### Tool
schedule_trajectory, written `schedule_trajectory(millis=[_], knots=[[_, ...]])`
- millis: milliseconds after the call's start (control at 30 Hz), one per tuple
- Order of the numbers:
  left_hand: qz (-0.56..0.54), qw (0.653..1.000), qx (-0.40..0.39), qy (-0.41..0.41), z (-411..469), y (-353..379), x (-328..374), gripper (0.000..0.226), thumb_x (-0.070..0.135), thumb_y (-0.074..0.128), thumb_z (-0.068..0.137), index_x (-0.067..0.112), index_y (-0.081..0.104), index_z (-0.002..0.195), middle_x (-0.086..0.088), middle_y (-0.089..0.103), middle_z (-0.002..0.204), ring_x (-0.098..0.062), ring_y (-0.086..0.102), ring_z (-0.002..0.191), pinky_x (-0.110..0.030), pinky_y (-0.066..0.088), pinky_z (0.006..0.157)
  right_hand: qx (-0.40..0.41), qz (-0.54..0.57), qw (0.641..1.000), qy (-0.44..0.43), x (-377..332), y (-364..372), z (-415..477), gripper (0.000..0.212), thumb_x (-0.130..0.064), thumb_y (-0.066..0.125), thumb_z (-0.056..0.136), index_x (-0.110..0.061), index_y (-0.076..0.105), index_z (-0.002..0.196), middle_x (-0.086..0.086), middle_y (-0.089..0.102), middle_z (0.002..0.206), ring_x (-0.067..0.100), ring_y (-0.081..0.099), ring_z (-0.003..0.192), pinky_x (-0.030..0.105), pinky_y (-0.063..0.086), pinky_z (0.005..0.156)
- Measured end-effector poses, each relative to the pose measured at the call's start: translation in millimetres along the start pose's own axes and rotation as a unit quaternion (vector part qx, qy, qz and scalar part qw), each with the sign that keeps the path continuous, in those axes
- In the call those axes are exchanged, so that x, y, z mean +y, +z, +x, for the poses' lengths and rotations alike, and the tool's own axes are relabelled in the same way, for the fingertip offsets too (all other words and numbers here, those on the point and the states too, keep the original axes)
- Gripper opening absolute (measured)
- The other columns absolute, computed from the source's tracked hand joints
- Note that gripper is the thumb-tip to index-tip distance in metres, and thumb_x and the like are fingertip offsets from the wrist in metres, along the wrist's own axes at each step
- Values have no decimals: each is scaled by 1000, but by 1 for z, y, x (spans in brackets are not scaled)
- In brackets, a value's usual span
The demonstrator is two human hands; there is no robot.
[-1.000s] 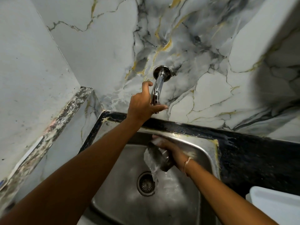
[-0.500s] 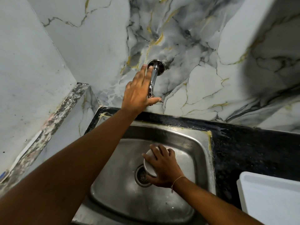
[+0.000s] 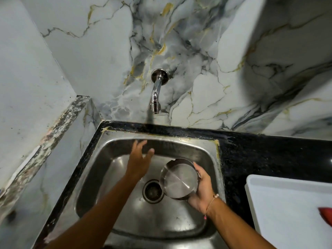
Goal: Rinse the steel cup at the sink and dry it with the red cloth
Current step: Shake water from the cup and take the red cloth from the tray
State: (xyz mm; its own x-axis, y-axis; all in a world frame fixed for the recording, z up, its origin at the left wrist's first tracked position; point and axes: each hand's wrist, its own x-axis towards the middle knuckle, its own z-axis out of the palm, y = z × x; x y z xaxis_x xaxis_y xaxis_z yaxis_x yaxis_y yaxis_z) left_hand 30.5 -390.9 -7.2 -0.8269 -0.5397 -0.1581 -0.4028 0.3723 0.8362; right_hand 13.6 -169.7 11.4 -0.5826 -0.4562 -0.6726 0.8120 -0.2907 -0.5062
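Observation:
My right hand [image 3: 202, 187] grips the steel cup [image 3: 179, 180] by its side over the right half of the steel sink [image 3: 179, 141]. The cup's mouth faces up towards me and its inside looks bare. My left hand [image 3: 139, 159] hovers above the sink's left half, fingers spread, holding nothing. The chrome tap [image 3: 156, 94] juts from the marble wall above the sink, and no water runs from it. A corner of the red cloth [image 3: 326, 215] shows at the far right edge, lying on a white tray [image 3: 280, 194].
The drain [image 3: 152, 191] sits in the sink's middle, just left of the cup. A black granite counter [image 3: 265, 155] surrounds the sink and carries the white tray on the right. A marble ledge [image 3: 59, 133] runs along the left wall.
My left hand has let go of the tap and dropped down over the sink. The water has stopped. My right hand has turned the cup mouth-up and shifted it right.

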Motion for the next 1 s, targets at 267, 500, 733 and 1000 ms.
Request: schedule_trajectory(millis=[267,500,733,1000], knots=[[-365,891,-116,-245,-87,49,10,86,62,67,73,7,52,137,-24,57,139,-42,56,126,-51,48,100,78,-66,990,-102,22,-17,-28,50,-51,48,93,-13,81,91,12,79,95,29,70,96,40,53,83],[-491,798,-218,-272,-134,55,41,51,54,49,90,16,82,87,-13,79,89,-35,66,94,-49,50,86,147,-194,943,-225,13,-44,-19,59,-60,44,89,-29,56,139,0,50,150,18,46,138,47,32,121],[-598,684,-278,-313,-153,86,47,49,52,56,83,10,79,96,-23,74,107,-45,60,109,-70,27,110,230,-379,854,-274,-2,-91,-23,66,-65,32,89,-31,50,143,0,49,152,24,38,143,51,27,121],[-594,691,-279,-302,-149,137,36,30,47,60,80,25,75,93,-9,70,113,-37,58,122,-68,39,103,339,-735,553,-199,-63,-249,-76,63,-50,33,99,-23,24,155,8,25,164,31,13,152,52,13,124]])
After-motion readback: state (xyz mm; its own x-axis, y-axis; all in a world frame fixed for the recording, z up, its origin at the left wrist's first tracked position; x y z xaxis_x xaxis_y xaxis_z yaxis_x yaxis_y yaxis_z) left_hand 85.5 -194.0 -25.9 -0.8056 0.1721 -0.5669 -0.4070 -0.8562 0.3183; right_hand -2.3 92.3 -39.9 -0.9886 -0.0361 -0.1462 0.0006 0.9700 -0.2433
